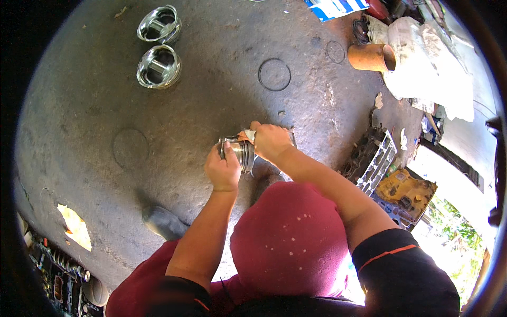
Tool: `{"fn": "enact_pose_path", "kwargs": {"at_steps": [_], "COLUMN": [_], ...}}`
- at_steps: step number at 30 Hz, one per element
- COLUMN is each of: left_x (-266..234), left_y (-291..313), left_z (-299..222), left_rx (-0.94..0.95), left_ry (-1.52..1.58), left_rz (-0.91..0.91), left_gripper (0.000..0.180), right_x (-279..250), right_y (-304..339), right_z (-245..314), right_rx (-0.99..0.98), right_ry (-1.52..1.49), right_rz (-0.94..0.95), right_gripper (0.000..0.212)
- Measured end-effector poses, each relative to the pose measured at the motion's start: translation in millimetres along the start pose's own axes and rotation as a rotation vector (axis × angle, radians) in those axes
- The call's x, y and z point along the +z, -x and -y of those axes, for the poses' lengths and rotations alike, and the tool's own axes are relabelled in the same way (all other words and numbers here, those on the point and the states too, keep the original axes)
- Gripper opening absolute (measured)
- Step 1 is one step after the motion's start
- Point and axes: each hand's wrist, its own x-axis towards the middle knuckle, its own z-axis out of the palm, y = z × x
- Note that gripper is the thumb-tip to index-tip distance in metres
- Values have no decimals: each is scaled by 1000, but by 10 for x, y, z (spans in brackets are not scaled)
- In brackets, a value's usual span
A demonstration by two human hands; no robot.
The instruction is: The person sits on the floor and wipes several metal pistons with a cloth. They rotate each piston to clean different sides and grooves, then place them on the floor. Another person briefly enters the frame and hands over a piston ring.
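A shiny metal piston (245, 158) with grooves around its side is held low in front of me. My left hand (223, 170) is wrapped round its left side, thumb lying along the wall. My right hand (271, 141) is closed at the piston's upper right edge, pinching a small orange-and-white piece (246, 136) that looks like sandpaper or cloth and touches the piston. A bit of shiny metal (292, 138) shows past the right hand; its kind is unclear. Most of the right fingers are hidden behind the hand.
Two more pistons (158, 67) stand on the concrete floor at the far left. A thin dark ring (274, 74) lies farther ahead. To the right are a rusty cylinder sleeve (368, 57), white sacks (414, 45) and a metal engine part (376, 158). Engine parts (60, 280) sit lower left.
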Motion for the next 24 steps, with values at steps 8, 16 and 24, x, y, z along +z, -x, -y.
{"fn": "enact_pose_path", "kwargs": {"at_steps": [8,16,24], "left_x": [-80,-265,-240], "left_y": [237,264,-58], "left_z": [284,107,-191], "left_rx": [176,-159,-371], "left_ry": [-1,198,-97], "left_rz": [23,114,196], "left_gripper": [28,24,42], "right_x": [-165,-196,-160], "right_y": [-116,80,279], "right_z": [-100,-244,-329], "right_rx": [21,-10,-179], "right_ry": [18,-54,45], "right_rz": [76,48,20], "right_gripper": [28,31,37]}}
